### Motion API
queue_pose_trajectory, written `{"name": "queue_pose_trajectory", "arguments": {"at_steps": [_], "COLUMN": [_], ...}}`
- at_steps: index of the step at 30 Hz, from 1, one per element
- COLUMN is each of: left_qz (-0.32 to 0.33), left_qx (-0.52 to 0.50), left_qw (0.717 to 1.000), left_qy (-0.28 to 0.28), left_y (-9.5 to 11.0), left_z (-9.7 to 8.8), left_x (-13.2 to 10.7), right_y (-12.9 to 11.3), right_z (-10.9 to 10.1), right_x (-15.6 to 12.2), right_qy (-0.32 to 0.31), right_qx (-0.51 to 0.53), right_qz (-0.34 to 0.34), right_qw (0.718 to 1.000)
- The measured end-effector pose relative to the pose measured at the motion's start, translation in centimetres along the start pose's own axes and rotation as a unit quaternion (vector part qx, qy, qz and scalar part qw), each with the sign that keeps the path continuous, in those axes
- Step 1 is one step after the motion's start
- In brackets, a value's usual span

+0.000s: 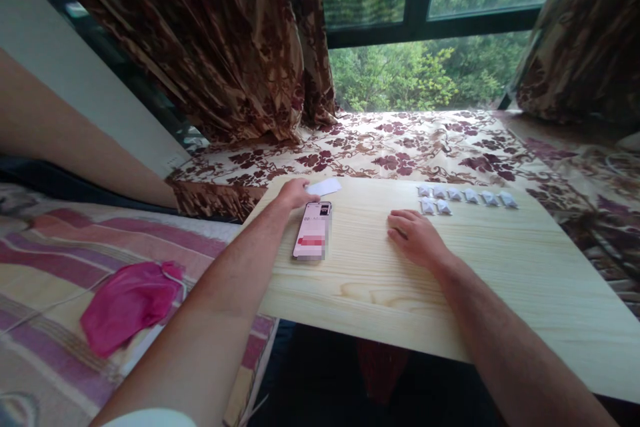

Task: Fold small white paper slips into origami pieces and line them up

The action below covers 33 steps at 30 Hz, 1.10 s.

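Observation:
My left hand [297, 193] is at the table's far left, its thumb and fingers pinching the edge of a flat white sheet of paper [326, 186]. Just below that hand, a smartphone [311, 232] lies face up with its screen lit, partly blurred out. My right hand [414, 233] rests palm down on the wood, fingers slightly bent and holding nothing. Beyond it, near the back edge, several small folded white paper pieces [454, 194] with raised, pointed tops stand in two rows.
Everything lies on a pale wooden table [365, 273]. Behind it is a ledge with a floral cover [395, 153] under a window, with patterned curtains [240, 33] beside it. At left, a pink cloth bag [131, 307] and a white cable lie on a striped bedspread [45, 267].

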<state>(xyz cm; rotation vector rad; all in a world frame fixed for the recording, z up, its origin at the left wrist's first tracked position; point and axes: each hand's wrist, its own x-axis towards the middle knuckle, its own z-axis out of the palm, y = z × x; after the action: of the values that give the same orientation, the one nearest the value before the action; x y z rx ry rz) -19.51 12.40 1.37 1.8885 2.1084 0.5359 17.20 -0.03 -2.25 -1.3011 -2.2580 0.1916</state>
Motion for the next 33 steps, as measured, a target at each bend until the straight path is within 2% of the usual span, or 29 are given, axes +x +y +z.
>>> {"name": "queue_pose_trajectory", "arguments": {"at_steps": [7,17,33], "left_qz": [0.002,0.01,0.04], "left_qx": [0.034,0.045,0.052], "left_qw": [0.998,0.998,0.997], "left_qy": [-0.047,-0.054,-0.034], "left_y": [0.1,0.3,0.7], "left_z": [-0.1,0.2,0.0], "left_x": [1.5,2.1,1.3], "right_y": [0.2,0.2,0.1], "right_z": [0.2,0.3,0.1], "right_x": [0.0,0.0,0.0], "right_qy": [0.006,0.01,0.009], "right_qx": [0.001,-0.001,-0.006], "right_qz": [-0.003,0.001,-0.002], "right_qw": [1.0,1.0,1.0]}}
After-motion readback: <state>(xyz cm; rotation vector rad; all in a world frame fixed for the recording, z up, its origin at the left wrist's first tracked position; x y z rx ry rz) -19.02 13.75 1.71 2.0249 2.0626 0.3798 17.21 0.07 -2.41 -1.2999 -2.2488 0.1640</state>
